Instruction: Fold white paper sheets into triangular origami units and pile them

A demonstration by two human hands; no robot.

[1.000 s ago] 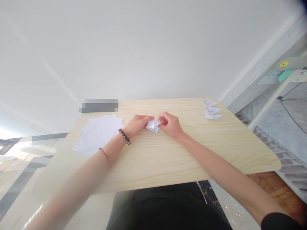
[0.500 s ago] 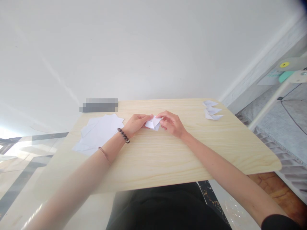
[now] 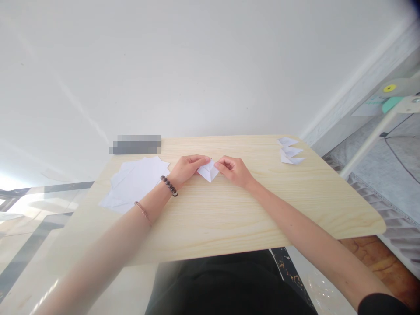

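A small folded white paper piece (image 3: pixel 208 171) lies on the light wooden table (image 3: pixel 229 210), pointing toward me. My left hand (image 3: pixel 187 168) pinches its left side, fingers closed. My right hand (image 3: pixel 233 169) grips its right edge with curled fingers. Both hands rest on the tabletop near the far middle. A beaded bracelet and a thin band sit on my left wrist.
A loose stack of white paper sheets (image 3: pixel 134 181) lies left of my hands. Three folded white pieces (image 3: pixel 289 151) sit at the far right corner. A blurred dark strip (image 3: pixel 136 144) lies at the table's far edge. A white wall stands behind; a rug and stand are at right.
The paper's raised flaps have been pressed down into a flatter pointed shape. My right hand's fingers curled in closer to the paper.
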